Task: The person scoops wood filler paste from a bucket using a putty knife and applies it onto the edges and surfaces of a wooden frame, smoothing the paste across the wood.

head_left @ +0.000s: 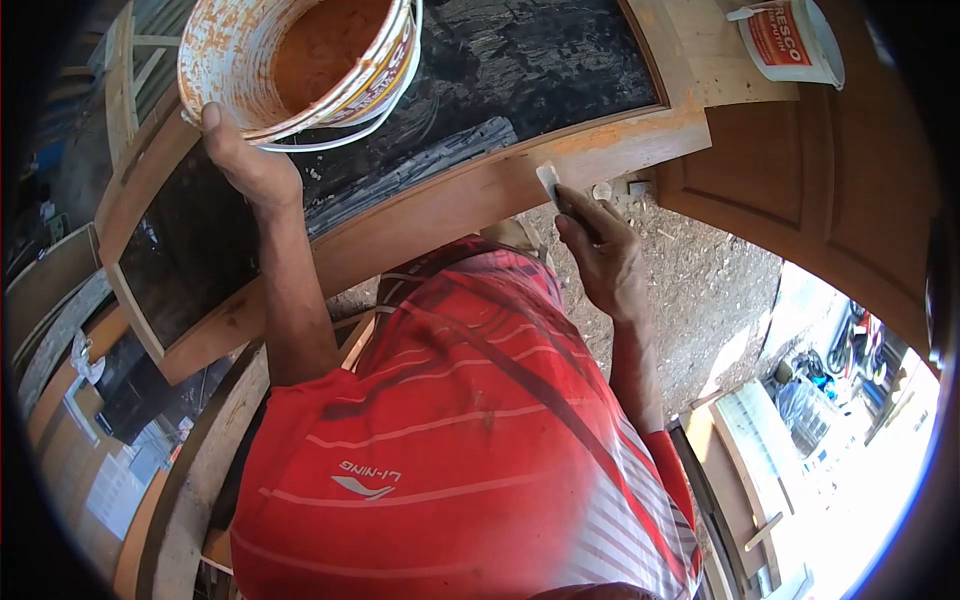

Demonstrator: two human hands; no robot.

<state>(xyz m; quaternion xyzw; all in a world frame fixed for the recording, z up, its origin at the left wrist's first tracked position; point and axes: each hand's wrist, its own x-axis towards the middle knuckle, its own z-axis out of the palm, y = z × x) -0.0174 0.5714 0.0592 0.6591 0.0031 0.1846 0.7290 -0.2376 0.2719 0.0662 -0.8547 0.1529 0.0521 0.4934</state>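
Observation:
My left hand (250, 165) grips the rim of a white bucket (225, 60), thumb outside. The bucket is tilted and holds orange-brown paste (325, 55). In my right hand (605, 250) is a small putty knife (548, 180), its pale blade at the near edge of a wooden frame (430, 205). Orange paste is smeared on the frame (625, 135) to the right of the blade. Inside the frame lies a dark panel (540, 60) with scuffed, whitish marks, partly hidden by the bucket.
A second white bucket (820, 45) with a red label stands at the upper right. Below it is a brown panelled door (760, 170). Boards (745, 440) and bagged items (805, 410) lie at the lower right. Debris covers the ground (690, 270).

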